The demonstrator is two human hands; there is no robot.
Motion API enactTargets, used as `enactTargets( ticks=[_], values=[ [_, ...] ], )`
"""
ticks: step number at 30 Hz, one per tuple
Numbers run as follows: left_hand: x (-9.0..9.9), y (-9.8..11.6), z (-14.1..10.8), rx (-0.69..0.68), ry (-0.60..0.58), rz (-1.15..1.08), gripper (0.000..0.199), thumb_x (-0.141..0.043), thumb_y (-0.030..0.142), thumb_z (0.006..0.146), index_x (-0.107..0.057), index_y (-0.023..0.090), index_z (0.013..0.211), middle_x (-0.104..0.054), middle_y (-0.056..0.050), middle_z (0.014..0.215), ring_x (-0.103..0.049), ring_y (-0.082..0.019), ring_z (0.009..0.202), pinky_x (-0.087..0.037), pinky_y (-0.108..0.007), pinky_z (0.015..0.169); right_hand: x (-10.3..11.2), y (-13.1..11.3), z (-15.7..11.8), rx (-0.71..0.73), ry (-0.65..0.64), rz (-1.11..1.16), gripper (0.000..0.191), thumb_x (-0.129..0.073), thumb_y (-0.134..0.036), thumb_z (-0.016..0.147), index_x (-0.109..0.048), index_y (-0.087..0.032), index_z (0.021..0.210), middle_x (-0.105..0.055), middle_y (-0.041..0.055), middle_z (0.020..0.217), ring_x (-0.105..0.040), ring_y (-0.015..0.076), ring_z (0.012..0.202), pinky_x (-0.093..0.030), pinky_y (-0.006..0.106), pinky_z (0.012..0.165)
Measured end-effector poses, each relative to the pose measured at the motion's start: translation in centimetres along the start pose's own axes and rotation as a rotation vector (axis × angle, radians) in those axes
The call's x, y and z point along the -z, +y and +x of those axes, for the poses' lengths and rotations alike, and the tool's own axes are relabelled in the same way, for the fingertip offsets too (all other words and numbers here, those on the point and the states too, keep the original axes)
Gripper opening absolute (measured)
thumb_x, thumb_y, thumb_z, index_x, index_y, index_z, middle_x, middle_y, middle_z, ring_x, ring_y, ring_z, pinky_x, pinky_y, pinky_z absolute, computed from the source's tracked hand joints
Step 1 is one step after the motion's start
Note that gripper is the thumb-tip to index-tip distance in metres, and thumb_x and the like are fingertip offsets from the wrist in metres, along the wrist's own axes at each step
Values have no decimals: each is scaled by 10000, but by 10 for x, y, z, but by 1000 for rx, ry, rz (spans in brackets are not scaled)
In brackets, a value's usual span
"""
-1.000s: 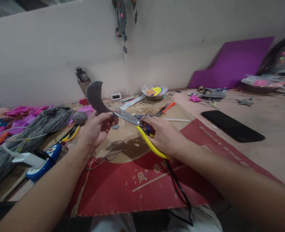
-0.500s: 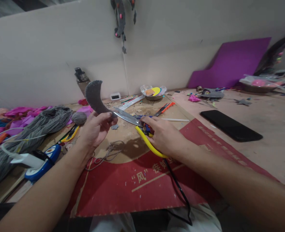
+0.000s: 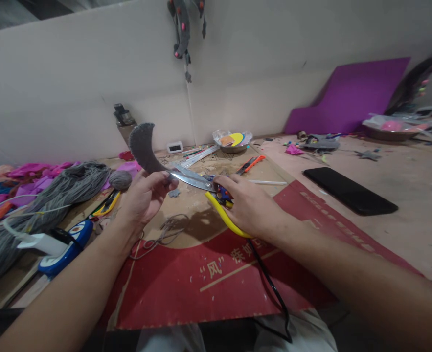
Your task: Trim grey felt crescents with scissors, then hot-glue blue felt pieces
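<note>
My left hand [image 3: 147, 195] pinches the lower end of a dark grey, fuzzy crescent piece [image 3: 141, 146], whose broad end curves upward. In my right hand [image 3: 252, 203] is a pair of scissors [image 3: 192, 181] with blue handles. Its blades point left, slightly apart, and their tips reach the crescent beside my left fingers. Below my right hand runs a curved yellow handle [image 3: 226, 215] with a black cord; the hand partly hides it, and I cannot tell whether it is gripped. A loose grey string [image 3: 168, 232] lies beneath the scissors.
Under my hands lies a red and tan cardboard sheet [image 3: 164, 293]. Grey yarn [image 3: 79, 186], a yellow cutter [image 3: 107, 204] and a blue power strip [image 3: 65, 249] are at the left. A black phone [image 3: 350, 190] lies right. A bowl [image 3: 234, 146] stands at the back.
The scissor blades have spread slightly apart by the crescent's end. Both hands and the crescent stay almost where they were.
</note>
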State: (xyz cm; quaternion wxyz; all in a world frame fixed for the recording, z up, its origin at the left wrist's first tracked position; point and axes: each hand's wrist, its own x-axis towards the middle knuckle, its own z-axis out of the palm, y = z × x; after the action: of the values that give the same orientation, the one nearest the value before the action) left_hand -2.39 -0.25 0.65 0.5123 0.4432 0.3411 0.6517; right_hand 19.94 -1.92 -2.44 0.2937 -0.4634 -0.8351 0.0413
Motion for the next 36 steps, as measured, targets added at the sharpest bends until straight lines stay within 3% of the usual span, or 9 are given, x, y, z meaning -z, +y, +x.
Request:
enactTargets(
  ticks=[16, 24, 31, 36],
  values=[
    [2, -2, 3, -5, -44, -6, 82, -732, 87, 618, -664, 120, 650, -657, -20, 653, -615, -112, 583, -482, -229, 548, 1, 0, 0, 11, -15, -37, 314, -512, -313, 873, -589, -209, 1159, -671, 97, 1036, -635, 230, 883, -442, 305, 773],
    [3, -1, 3, -25, -71, 9, 63, -731, 95, 626, -673, 115, 639, -660, -31, 647, -603, -112, 578, -467, -225, 535, 5, -4, 0, -2, -21, -118, 311, -513, -297, 869, -606, -196, 1149, -696, 105, 1009, -646, 240, 822, -412, 302, 687],
    [5, -1, 4, -3, -76, 37, 56, -725, 120, 664, -717, 108, 718, -724, -71, 727, -622, -112, 595, -482, -223, 573, 5, 8, 3, -78, 20, 176, 252, -544, -345, 891, -616, -207, 1089, -685, 42, 867, -609, 174, 741, -412, 261, 670],
    [6, -1, 4, -13, -90, 54, 76, -727, 127, 676, -734, 115, 751, -738, -68, 763, -624, -107, 607, -481, -218, 581, 1, 10, 6, -45, 49, 194, 337, -557, -422, 887, -590, -216, 1151, -661, 76, 1008, -597, 196, 839, -435, 297, 747]
  ],
)
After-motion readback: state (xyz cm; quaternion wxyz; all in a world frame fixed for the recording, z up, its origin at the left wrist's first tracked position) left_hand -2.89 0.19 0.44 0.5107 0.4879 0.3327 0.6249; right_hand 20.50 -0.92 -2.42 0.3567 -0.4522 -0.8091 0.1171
